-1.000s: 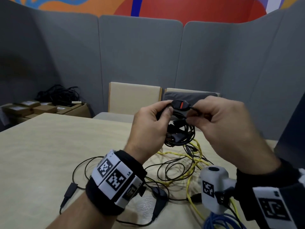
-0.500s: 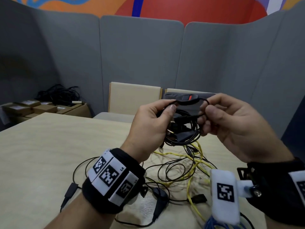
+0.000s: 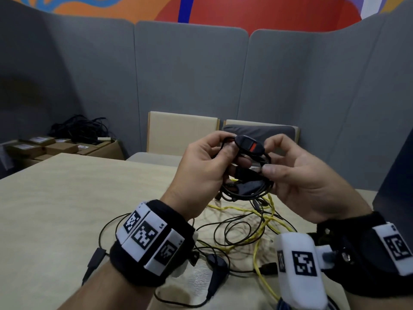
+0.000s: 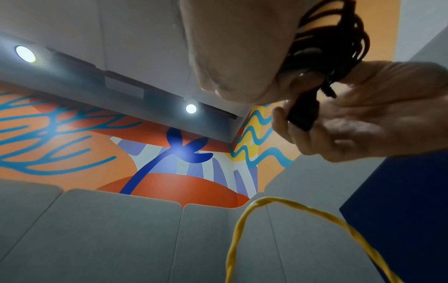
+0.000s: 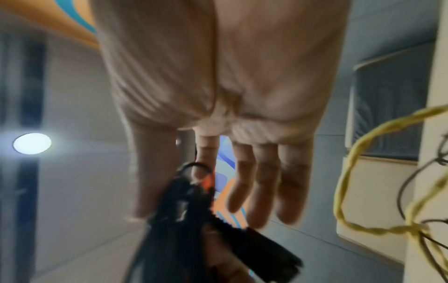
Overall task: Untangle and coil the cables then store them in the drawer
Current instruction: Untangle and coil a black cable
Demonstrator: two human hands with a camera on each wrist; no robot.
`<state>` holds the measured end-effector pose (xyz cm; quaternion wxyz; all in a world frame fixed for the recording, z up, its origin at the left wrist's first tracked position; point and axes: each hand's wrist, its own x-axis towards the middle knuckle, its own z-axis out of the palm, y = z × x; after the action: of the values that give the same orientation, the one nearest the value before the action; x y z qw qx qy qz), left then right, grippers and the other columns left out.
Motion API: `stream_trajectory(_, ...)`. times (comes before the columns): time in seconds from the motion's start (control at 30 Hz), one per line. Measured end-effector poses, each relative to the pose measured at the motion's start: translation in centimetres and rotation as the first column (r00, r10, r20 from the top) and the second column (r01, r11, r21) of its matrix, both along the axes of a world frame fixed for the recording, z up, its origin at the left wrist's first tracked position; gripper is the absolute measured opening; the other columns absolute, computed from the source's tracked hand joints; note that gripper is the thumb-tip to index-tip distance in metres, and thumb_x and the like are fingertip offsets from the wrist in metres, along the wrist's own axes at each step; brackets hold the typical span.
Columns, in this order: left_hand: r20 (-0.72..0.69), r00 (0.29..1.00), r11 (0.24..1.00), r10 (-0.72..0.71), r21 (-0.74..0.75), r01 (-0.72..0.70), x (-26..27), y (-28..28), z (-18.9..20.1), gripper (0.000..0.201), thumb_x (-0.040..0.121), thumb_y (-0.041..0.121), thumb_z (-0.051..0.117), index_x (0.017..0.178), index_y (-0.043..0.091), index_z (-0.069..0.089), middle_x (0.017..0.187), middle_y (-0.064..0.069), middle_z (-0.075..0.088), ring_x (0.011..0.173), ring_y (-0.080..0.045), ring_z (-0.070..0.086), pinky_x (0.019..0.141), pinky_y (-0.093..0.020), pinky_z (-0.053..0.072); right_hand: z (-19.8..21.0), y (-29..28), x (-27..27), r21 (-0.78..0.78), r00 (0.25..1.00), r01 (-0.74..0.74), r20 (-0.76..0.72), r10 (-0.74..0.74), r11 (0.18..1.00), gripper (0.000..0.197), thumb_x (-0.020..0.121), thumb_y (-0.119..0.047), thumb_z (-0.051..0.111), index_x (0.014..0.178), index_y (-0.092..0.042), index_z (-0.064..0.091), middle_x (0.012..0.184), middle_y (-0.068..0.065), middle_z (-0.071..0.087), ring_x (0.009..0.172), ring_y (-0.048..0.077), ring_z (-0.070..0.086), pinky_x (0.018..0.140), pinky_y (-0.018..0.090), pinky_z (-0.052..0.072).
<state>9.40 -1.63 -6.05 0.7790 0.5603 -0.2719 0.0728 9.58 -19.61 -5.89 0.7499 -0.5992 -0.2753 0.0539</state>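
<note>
1. Two hands hold one small black cable coil point(image 3: 245, 182) in the air above the table point(image 3: 55, 209), in front of the chairs; the coil's loops hang roughly upright, its long axis running up and down.
2. The left hand point(image 3: 201, 175) has fingers and thumb curled round the coil's left side.
3. The right hand point(image 3: 308, 184) pinches a strand at the coil's right edge between thumb and forefinger, its other fingers loosely spread; the right wrist view is blurred, so the exact grip is hard to confirm.
4. A black plug with an orange-red patch point(image 3: 249, 146) lies crosswise at the coil's top, between both hands.
5. Below the hands, a yellow cable point(image 3: 259, 240) and thin black cables point(image 3: 225, 227) sprawl tangled on the table.
6. Cardboard boxes point(image 3: 44, 146) with unreadable labels sit far left, a heap of black cords point(image 3: 80, 128) on them.
7. The left wristband point(image 3: 152, 240) carries square code markers and the mark "L4".
</note>
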Motion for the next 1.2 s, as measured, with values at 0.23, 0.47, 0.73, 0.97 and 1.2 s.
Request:
stream_trajectory(0.23,-0.013,0.998,0.995,-0.057,-0.084,0.055,-0.1,0.2,0.4,0.015,0.097,0.005,0.045,0.093,0.005,0.060,0.063,-0.007,0.058,0.050,-0.011,0.059,0.044,-0.018,0.047,-1.7,0.6,0.6,-0.092,0.968,-0.248,-0.062,0.243,0.964,0.072,0.064,-0.063,0.075,0.120,-0.020,0.063,0.105,0.007,0.069,0.084,0.027,0.068,0.071,0.038,0.057)
stream_trajectory(0.47,-0.037,0.999,0.994,-0.022,-0.104,0.018,0.4,0.8,0.6,0.016,0.096,0.006,0.047,0.097,0.006,0.063,0.067,-0.004,0.064,0.054,-0.008,0.060,0.047,-0.019,0.049,-2.4,-0.9,1.8,0.001,0.982,0.104,-0.156,-0.103,0.995,0.047,0.060,-0.039,0.090,0.079,-0.010,0.059,0.065,0.003,0.047,0.047,0.009,0.034,0.042,0.019,0.030)
stream_trajectory(0.73,0.003,0.994,0.962,0.107,0.251,-0.104,0.8,-0.2,-0.8,0.028,0.094,-0.001,0.052,0.087,0.020,0.070,0.070,-0.007,0.065,0.064,-0.011,0.056,0.058,-0.024,0.047,-0.2,-1.2,1.5,0.248,0.759,0.642,-0.066,-0.648,0.726,0.023,0.087,0.007,0.059,0.077,-0.013,0.052,0.064,0.001,0.053,0.049,0.011,0.046,0.045,0.023,0.042)
stream_trajectory(0.97,0.018,0.980,0.906,0.199,0.377,-0.191,0.8,-0.2,-1.0,0.030,0.088,-0.004,0.047,0.087,0.017,0.068,0.067,-0.006,0.059,0.054,-0.013,0.049,0.049,-0.023,0.043,3.1,0.9,-2.9,0.094,0.722,0.531,0.470,-0.508,0.842,0.012,0.072,-0.012,0.076,0.076,-0.022,0.070,0.067,0.001,0.066,0.063,0.019,0.063,0.065,0.027,0.054)
stream_trajectory(1.2,0.056,0.970,0.911,0.235,0.334,-0.241,1.2,0.2,-0.9,0.023,0.090,-0.001,0.053,0.083,0.013,0.070,0.075,-0.010,0.070,0.064,-0.018,0.066,0.056,-0.038,0.057,1.8,2.9,-2.8,-0.421,0.597,0.728,0.778,-0.198,0.541,0.016,0.074,-0.033,0.075,0.089,-0.032,0.073,0.077,-0.008,0.062,0.079,0.010,0.059,0.075,0.025,0.045)
